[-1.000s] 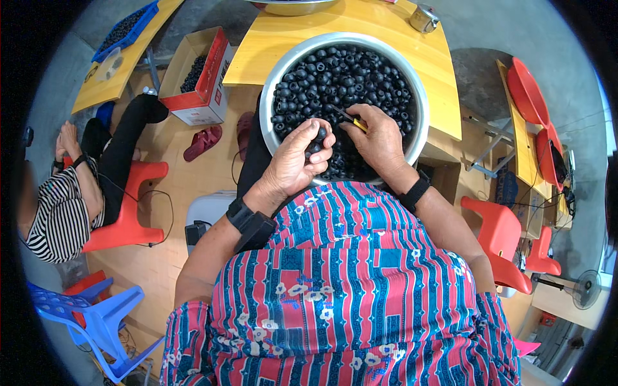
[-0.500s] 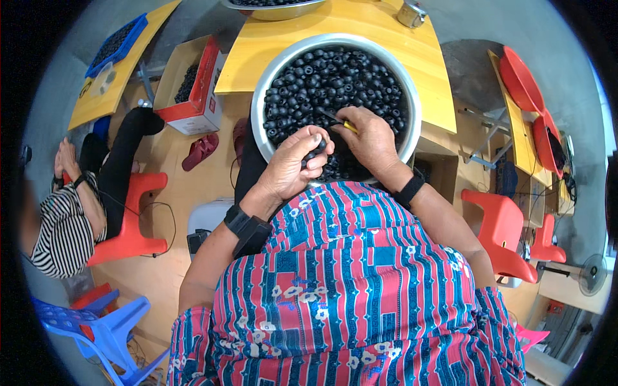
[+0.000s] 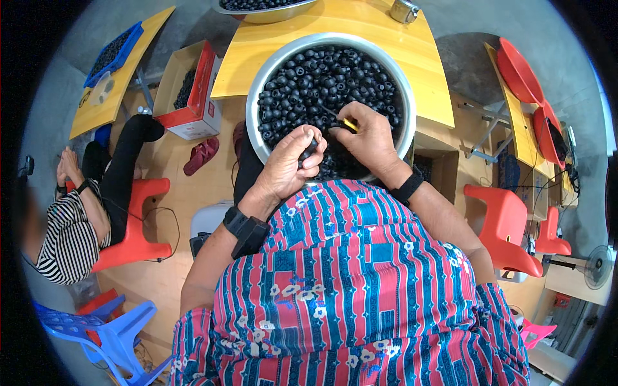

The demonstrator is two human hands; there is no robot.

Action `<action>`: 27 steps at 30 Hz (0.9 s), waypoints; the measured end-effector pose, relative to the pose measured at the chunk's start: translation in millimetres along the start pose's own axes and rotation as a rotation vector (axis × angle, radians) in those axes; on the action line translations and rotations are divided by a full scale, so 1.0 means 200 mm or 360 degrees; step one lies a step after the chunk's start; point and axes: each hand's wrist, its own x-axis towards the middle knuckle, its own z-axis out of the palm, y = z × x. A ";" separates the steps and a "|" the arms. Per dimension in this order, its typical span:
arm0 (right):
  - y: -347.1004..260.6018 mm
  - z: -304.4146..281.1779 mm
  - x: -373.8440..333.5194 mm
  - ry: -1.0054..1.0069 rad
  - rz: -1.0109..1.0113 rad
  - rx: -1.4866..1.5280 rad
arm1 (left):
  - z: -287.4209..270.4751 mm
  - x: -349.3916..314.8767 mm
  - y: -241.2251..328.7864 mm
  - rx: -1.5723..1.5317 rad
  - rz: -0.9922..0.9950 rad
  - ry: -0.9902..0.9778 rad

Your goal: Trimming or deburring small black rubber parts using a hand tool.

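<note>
A: Shapes, materials?
B: Smooth black rounded pieces [image 3: 309, 80], holes visible in many — heaped in a wide round silver metal basin [image 3: 252, 106].
A: Fingers?
B: Left hand [image 3: 291, 157] curled snugly round at least one black piece [image 3: 308, 151], basin's near side. Right hand [image 3: 370, 135] pinching a slim yellow-handled tool [image 3: 349, 124] — thin dark tip over the heap.

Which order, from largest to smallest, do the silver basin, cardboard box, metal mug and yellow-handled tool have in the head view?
Silver basin
Cardboard box
Metal mug and yellow-handled tool: unsure, because the right hand partly covers the tool.
</note>
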 end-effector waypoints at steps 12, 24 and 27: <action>-0.08 -0.14 -0.05 -0.0071 -0.0229 0.0592 | 0.07 0.01 -0.01 0.0453 -0.0037 0.0149; -0.10 -0.14 -0.04 -0.0190 -0.0384 0.0469 | 0.06 0.01 -0.03 0.0657 -0.0023 0.0166; -0.11 -0.14 -0.04 -0.0218 -0.0341 0.0525 | 0.05 0.01 -0.03 0.0628 -0.0034 0.0147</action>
